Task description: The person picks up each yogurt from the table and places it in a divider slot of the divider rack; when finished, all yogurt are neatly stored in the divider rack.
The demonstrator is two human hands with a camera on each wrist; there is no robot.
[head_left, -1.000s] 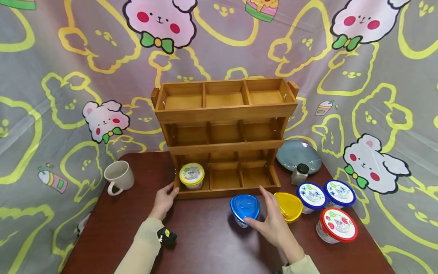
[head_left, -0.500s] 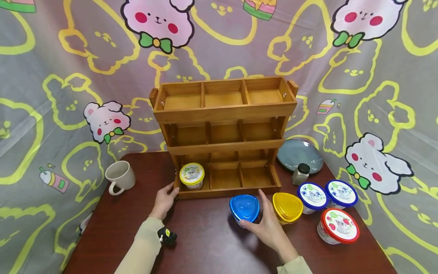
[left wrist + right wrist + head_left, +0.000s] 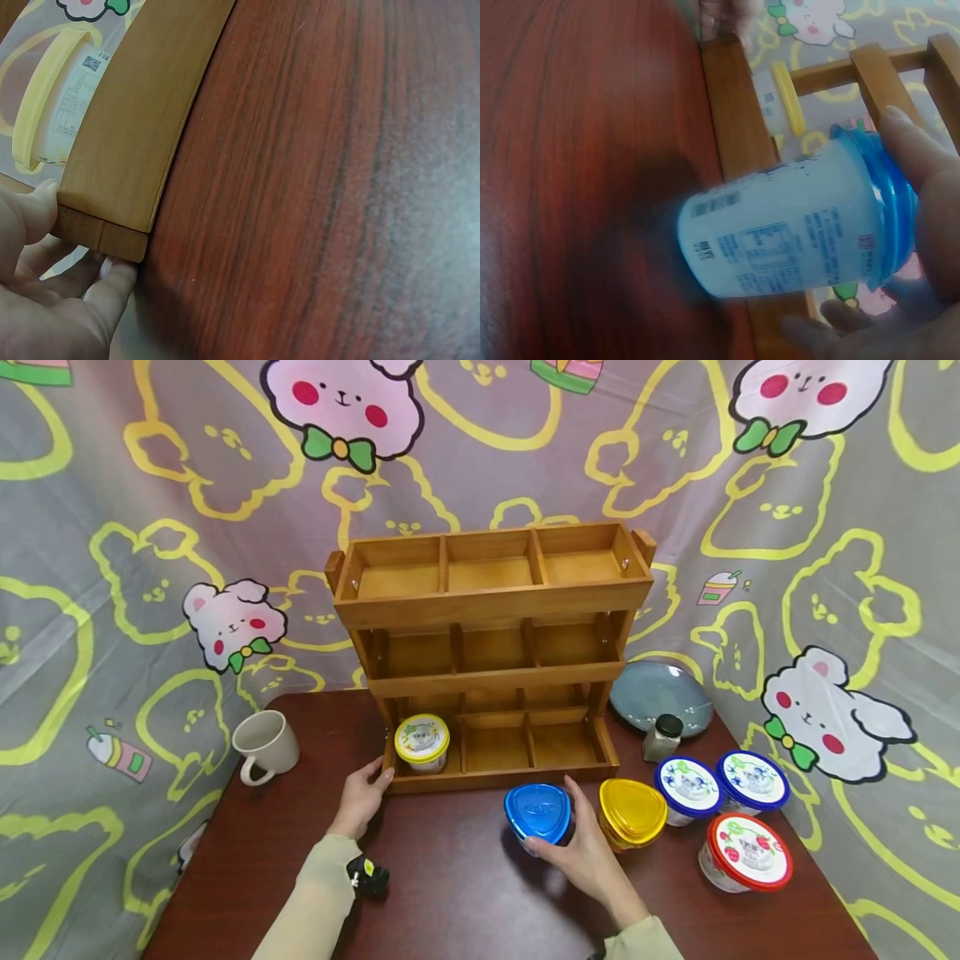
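My left hand point(image 3: 362, 803) grips the front left corner of the wooden shelf rack point(image 3: 480, 785), thumb on top of the bottom rail and fingers around its end point(image 3: 105, 236). My right hand point(image 3: 588, 856) holds a blue-lidded yogurt cup point(image 3: 537, 814) by its lid, thumb on one side and fingers along the other. The right wrist view shows its white, printed wall point(image 3: 780, 232) with a barcode and its base towards the table. A yellow-lidded round cup point(image 3: 422, 743) stands in the rack's bottom left compartment. Just right of my right hand is a cup with a yellow three-cornered lid point(image 3: 632, 812).
Two cups with dark blue rims point(image 3: 687, 787) and a red-rimmed one point(image 3: 748, 852) stand at the right. Behind them are a black-capped jar point(image 3: 663, 739) and a grey-blue plate point(image 3: 660, 693). A mug point(image 3: 266, 745) stands at the left. Patterned cloth point(image 3: 480, 443) hangs behind.
My right hand has closed in on the blue-lidded cup, its thumb moving left along the lid. The left hand has kept its place on the rack.
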